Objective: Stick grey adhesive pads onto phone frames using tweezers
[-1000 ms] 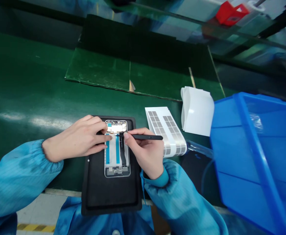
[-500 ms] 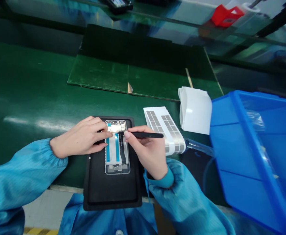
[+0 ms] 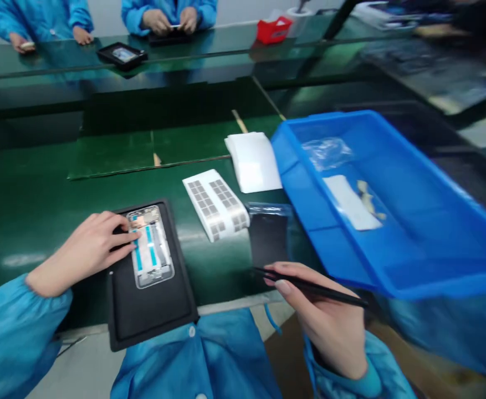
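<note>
The left hand is lying on the black tray with its fingers extended and close together, the fingertips pressing on the upper left edge of the opened phone frame without closing around it. The frame is sitting in the tray's recess on the green bench, near the front edge. It is judged light and thin, stiff along its metal rim but fragile inside, where the board, a dark ribbon and blue strips are lying exposed; the outer rim is the safe place to take hold. The right hand is pinching a slim black tool between thumb and fingers, well apart from the frame and just in front of the blue bin. The tool looks light, stiff and easily dropped. A sheet of grey pads is lying between tray and bin.
</note>
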Demonstrator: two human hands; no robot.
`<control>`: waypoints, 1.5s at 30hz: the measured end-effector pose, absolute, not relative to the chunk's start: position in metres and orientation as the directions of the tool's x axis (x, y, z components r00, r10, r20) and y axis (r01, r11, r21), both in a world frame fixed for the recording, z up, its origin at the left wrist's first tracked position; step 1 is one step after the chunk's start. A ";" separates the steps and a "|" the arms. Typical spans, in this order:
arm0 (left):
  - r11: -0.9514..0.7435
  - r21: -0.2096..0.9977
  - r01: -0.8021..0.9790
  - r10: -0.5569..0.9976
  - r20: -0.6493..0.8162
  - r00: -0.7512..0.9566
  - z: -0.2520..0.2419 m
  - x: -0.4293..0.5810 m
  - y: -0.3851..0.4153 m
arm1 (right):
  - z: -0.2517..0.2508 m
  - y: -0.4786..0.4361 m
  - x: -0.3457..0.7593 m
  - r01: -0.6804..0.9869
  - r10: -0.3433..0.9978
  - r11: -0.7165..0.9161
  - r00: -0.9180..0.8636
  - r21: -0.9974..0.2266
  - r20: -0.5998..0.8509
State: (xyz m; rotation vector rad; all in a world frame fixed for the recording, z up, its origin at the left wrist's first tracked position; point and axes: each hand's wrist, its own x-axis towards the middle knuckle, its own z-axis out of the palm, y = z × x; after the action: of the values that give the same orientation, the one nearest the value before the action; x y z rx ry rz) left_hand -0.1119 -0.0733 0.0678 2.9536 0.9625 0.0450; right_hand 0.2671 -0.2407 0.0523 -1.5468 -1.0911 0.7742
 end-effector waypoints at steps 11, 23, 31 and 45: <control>-0.888 0.166 0.430 0.449 0.107 0.887 0.079 0.121 -0.086 | 0.012 -0.262 0.318 0.259 0.862 -0.014 0.492 -0.966 0.119; -0.783 0.464 0.416 0.513 0.100 0.853 0.040 0.187 -0.048 | 0.019 -0.241 0.311 0.311 0.868 0.126 0.425 -0.942 0.256; -0.755 0.573 0.318 0.506 0.201 0.839 0.046 0.167 -0.060 | 0.018 -0.217 0.309 0.453 0.740 0.237 0.489 -0.859 0.462; -0.719 0.617 0.319 0.528 0.187 0.829 0.045 0.150 -0.069 | 0.018 -0.201 0.311 0.521 0.741 0.288 0.410 -0.804 0.531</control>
State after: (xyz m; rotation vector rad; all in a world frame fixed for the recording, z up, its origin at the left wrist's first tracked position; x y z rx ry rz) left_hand 0.1496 -0.0693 0.0454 2.4232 0.6198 0.4732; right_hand 0.3109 -0.2012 0.0181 -1.3679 -1.2418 0.2139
